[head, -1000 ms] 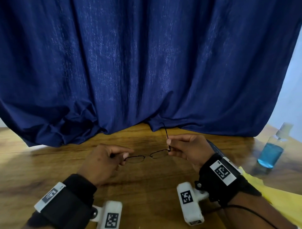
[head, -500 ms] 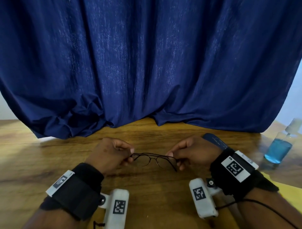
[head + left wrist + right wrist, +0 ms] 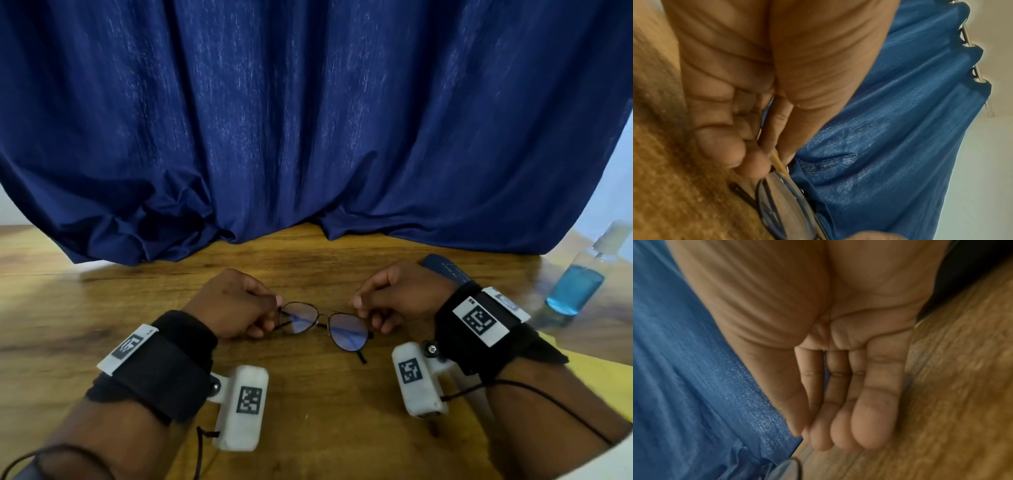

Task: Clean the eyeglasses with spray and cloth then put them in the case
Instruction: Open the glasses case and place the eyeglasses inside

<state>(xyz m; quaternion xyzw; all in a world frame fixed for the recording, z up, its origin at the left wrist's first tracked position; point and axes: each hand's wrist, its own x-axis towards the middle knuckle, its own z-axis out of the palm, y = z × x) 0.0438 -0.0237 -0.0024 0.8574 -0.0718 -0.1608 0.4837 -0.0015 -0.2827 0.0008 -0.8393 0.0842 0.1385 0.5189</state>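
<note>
While the eyeglasses (image 3: 323, 325) are hovering low over the wooden counter (image 3: 308, 394), both hands are meeting them at the ends of the thin dark frame. The left hand (image 3: 233, 305) is pinching the frame's left end, thumb and forefinger closed tight on it, the other fingers curling underneath; in the left wrist view the fingertips (image 3: 754, 165) are sitting right at the rim of one lens (image 3: 781, 207). The right hand (image 3: 400, 298) is touching the frame's right end with thumb and forefinger drawn together, but whether this grip is truly closing on the metal I cannot tell: in the right wrist view the fingers (image 3: 869, 426) are lying nearly straight and side by side, with only the lens edge (image 3: 791, 469) showing below them. The lenses are facing upward and reflecting blue streaks. A dark blue case (image 3: 445, 270) is peeking out just behind the right wrist. A spray bottle (image 3: 579, 284) holding blue liquid is standing well off to the right, with a yellow cloth (image 3: 599, 373) lying nearer the person on that side. A blue curtain (image 3: 308, 120) is hanging behind the counter.
</note>
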